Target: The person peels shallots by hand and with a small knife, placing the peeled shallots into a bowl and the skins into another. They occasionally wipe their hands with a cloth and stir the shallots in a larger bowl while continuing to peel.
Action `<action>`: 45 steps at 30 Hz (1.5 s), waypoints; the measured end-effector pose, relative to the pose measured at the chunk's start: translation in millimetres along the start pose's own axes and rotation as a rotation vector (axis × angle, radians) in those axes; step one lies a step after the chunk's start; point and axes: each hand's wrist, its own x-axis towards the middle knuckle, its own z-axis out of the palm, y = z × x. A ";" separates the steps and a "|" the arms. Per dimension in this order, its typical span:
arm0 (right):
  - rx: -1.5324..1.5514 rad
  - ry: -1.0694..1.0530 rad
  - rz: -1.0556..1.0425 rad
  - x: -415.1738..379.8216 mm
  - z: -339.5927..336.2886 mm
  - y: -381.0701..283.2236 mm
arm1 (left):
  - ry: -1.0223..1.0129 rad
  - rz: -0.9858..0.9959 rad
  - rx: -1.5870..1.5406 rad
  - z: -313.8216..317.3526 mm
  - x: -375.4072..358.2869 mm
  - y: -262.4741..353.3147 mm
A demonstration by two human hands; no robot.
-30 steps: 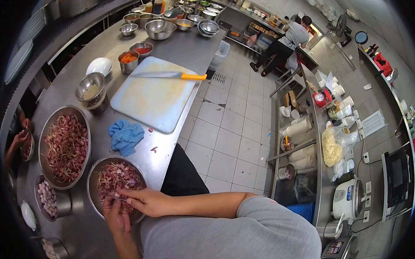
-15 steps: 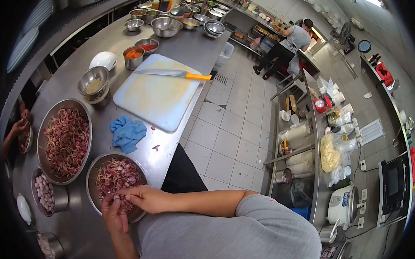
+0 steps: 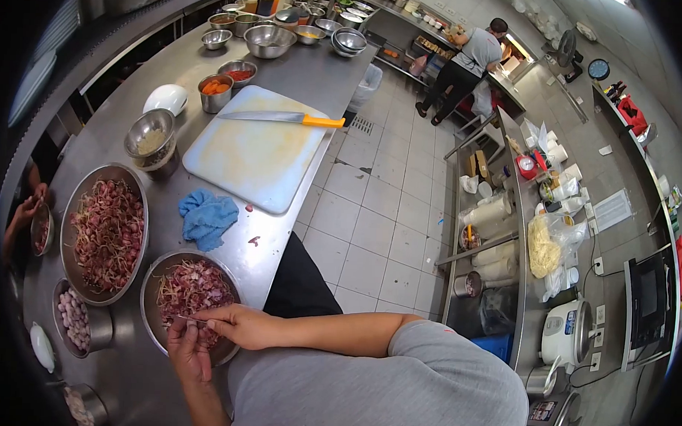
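Observation:
Over a steel bowl [image 3: 152, 281] of shallot skins and root trimmings [image 3: 196, 287], both hands meet in a pinch. My right hand [image 3: 245, 327] grips a small knife; only a sliver of its thin blade [image 3: 189, 318] shows. A small reddish shallot seems pinched in my left hand [image 3: 191, 350], mostly hidden by the fingers. Beyond the bowl, a larger steel bowl [image 3: 138, 267] is heaped with unpeeled sprouting shallots [image 3: 103, 235]. Beside it stands a steel pot [image 3: 100, 332] of peeled pale pink shallots [image 3: 73, 316].
A crumpled blue cloth [image 3: 207, 219] lies near a white cutting board [image 3: 245, 164], with a yellow-handled knife [image 3: 284, 118] on it. Several steel bowls [image 3: 269, 41] stand farther along the table. At left another person's hands [image 3: 29, 210] hold a bowl. A co-worker [image 3: 474, 56] stands at the back counter.
The whole view has shifted very slightly. Both hands keep nearly the same pinch over the bowl. The co-worker at the back has shifted posture a little.

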 end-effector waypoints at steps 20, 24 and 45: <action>0.023 0.133 -0.010 -1.5 0.0 12.7 | 0.074 -0.044 0.052 6.4 -2.4 5.3; -0.056 0.162 0.107 1.0 -2.4 32.0 | 0.133 -0.019 -0.003 4.9 -6.9 10.4; -0.563 0.076 0.185 -12.0 -23.8 43.5 | 0.267 -0.076 0.107 -59.2 5.5 20.7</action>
